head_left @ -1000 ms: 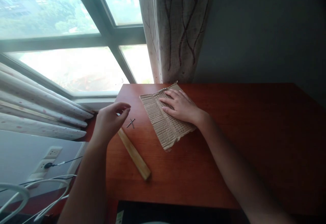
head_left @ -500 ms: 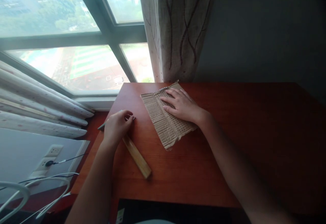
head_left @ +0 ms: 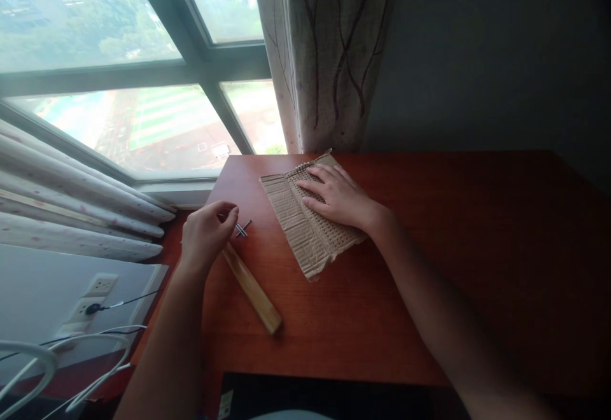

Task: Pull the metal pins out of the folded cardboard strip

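My right hand [head_left: 337, 198] lies flat, fingers stretched out, on a piece of brown cardboard [head_left: 305, 235] whose right part is dotted with rows of small holes. My left hand [head_left: 206, 234] hovers low over the left edge of the red-brown wooden table [head_left: 429, 267], thumb and forefinger pinched at the end of one of two small crossed metal nails [head_left: 243, 228]. A light wooden handle [head_left: 252, 289] lies diagonally on the table just under and in front of that hand; its far end is hidden by the hand.
A window and a patterned curtain [head_left: 329, 57] stand behind the table, with a dark wall to the right. Left of the table are folded pale curtains, a wall socket [head_left: 90, 299] with a plugged cable and white cables. A dark object sits at the table's near edge.
My left hand came down from above the table onto the nails, then drew back slightly with fingers pinched at them. The right hand stayed flat on the cardboard.
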{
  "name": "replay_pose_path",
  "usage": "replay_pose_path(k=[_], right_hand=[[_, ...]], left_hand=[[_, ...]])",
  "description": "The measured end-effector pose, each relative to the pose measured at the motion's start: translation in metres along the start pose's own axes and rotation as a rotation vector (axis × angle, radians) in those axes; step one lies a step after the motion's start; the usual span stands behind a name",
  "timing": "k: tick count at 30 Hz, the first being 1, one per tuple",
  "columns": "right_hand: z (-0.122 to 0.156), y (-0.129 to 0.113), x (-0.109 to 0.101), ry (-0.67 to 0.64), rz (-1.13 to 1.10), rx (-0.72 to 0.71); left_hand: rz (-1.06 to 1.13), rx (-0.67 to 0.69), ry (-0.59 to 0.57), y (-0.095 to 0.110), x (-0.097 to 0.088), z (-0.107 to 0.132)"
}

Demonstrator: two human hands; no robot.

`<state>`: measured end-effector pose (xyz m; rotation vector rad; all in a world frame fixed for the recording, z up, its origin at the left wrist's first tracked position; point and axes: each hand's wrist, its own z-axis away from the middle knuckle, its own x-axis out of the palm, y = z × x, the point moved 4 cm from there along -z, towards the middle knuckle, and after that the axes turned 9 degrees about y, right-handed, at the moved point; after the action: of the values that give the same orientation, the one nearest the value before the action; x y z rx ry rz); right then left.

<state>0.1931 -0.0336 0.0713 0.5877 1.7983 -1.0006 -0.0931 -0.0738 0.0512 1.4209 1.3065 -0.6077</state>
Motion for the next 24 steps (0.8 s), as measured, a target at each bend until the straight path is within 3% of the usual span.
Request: replay_pose_path(k=[10, 19, 24], right_hand=[[0.001, 0.0, 0.0, 0.004, 0.008, -0.002], [0.002, -0.002, -0.002, -0.006, -0.001, 0.009], [0.001, -0.001, -0.002, 0.002, -0.001, 0.004]], left_hand=[[0.265, 0.111, 0.084, 0.046, -0.01, -0.014], [0.37, 0.121, 0.077, 0.058, -0.005, -0.018], [0.425, 0.247, 0.062, 0.085, -0.003, -0.025]])
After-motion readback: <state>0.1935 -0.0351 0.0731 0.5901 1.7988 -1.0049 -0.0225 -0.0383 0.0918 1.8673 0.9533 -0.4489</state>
